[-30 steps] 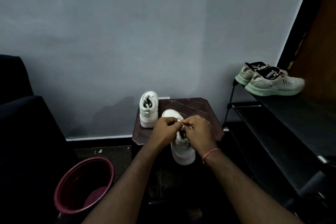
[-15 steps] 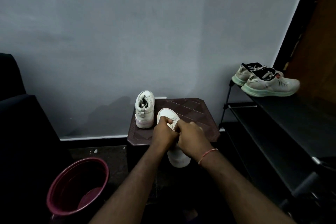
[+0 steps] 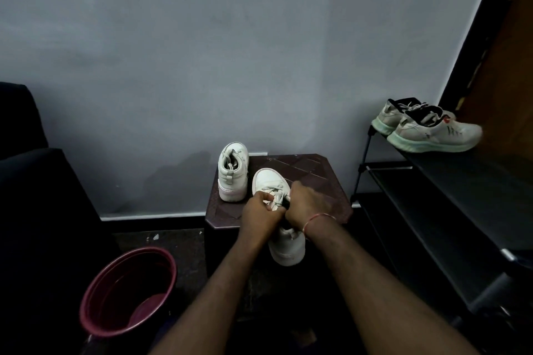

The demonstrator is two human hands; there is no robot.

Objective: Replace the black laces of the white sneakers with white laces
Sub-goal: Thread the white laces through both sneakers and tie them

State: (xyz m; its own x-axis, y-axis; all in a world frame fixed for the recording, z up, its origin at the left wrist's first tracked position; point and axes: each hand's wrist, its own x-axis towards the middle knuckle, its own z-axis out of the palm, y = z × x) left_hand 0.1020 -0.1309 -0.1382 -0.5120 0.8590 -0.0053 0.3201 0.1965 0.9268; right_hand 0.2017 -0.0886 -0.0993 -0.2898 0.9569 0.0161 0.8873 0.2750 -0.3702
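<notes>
A white sneaker (image 3: 287, 248) lies on the dark stool (image 3: 314, 173) with its toe pointing at the wall and its heel over the front edge. White laces (image 3: 275, 194) cross its tongue. My left hand (image 3: 259, 213) pinches the lace ends on the left of the tongue. My right hand (image 3: 308, 204), with a thread bracelet on the wrist, grips the laces on the right side. A second white sneaker (image 3: 233, 173) stands at the stool's back left, its heel facing me. No black laces are in view.
A maroon bucket (image 3: 127, 291) stands on the floor at the lower left. A black shoe rack (image 3: 450, 199) on the right carries a pair of grey running shoes (image 3: 427, 131). A dark sofa (image 3: 34, 210) fills the left. The grey wall rises right behind the stool.
My hands have drawn slightly apart, exposing more of the white laces between them. The camera has shifted a little, and the sneaker stays in place.
</notes>
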